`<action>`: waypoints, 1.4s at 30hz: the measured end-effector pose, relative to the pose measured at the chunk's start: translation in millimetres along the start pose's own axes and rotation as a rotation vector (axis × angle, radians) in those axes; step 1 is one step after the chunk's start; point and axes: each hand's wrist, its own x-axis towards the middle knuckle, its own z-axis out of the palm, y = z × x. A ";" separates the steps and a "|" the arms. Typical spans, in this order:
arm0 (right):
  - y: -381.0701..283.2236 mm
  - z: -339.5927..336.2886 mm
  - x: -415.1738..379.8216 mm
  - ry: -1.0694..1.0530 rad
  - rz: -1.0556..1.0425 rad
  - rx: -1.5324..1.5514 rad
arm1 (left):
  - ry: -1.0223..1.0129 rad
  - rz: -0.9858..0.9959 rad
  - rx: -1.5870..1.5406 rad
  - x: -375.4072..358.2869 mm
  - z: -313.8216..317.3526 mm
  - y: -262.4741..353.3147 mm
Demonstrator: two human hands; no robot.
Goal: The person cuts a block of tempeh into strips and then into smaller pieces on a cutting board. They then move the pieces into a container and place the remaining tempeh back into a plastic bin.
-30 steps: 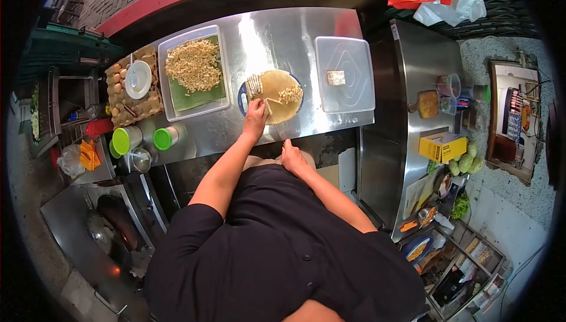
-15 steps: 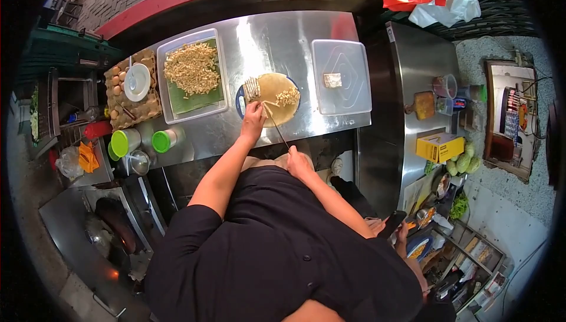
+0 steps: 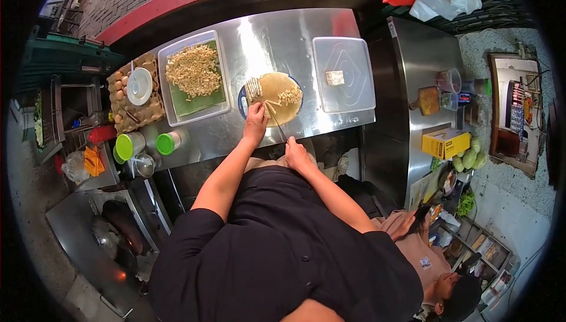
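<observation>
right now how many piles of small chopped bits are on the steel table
2: a large pile in the plastic tray and a small pile on the round board.

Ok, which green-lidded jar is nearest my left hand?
The jar with the darker green lid, on the steel table; the lime-lidded jar stands to its left, farther from your left hand.

The round board [image 3: 273, 92] is tan, with blue at its edge. The sliced block [image 3: 254, 88] has pale and dark stripes. The big heap of bits [image 3: 193, 70] is light tan, and the leaf [image 3: 197, 105] is green. The round lids [image 3: 124, 146] are bright green. The box [image 3: 442, 144] is yellow with black marks.
</observation>
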 end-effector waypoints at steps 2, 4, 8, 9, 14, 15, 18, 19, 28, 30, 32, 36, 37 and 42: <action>-0.1 2.7 2.9 0.026 -0.009 -0.019 | -0.004 -0.006 -0.001 -1.0 -0.6 2.5; -4.1 1.5 -1.6 0.024 -0.020 0.001 | -0.006 -0.013 -0.003 -0.5 -1.0 1.4; -4.6 7.2 -2.8 0.003 -0.049 0.052 | 0.001 -0.005 0.006 -0.3 1.5 -2.5; -3.8 9.0 -2.1 0.003 -0.048 0.052 | -0.003 -0.003 0.014 0.2 1.4 -3.3; -9.2 13.8 2.4 0.029 -0.077 0.057 | 0.020 -0.019 0.009 1.0 0.2 1.8; -8.8 16.2 4.0 0.029 -0.076 0.057 | 0.021 -0.024 0.020 1.6 -1.2 3.8; -8.2 22.9 7.3 0.039 -0.087 0.070 | 0.027 -0.026 0.032 1.6 -2.4 4.6; -8.8 24.0 7.8 0.037 -0.084 0.068 | 0.027 -0.028 0.033 1.3 -3.7 5.2; -10.3 27.8 7.9 0.043 -0.062 0.049 | 0.024 -0.032 0.076 2.4 -7.4 2.9; -11.0 28.4 8.0 0.042 -0.064 0.029 | 0.024 -0.006 0.095 2.6 -8.5 1.9; -12.2 28.3 8.8 0.029 -0.047 0.035 | 0.019 0.004 0.114 2.5 -8.8 0.4; -17.1 24.9 10.3 -0.001 -0.004 0.014 | 0.039 0.016 0.162 2.1 -6.7 0.8; -16.5 26.9 12.0 0.014 -0.011 0.029 | 0.037 0.016 0.162 1.2 -6.5 0.2; -16.1 30.9 10.7 0.014 0.009 0.045 | 0.033 0.003 0.184 1.1 -5.2 -2.6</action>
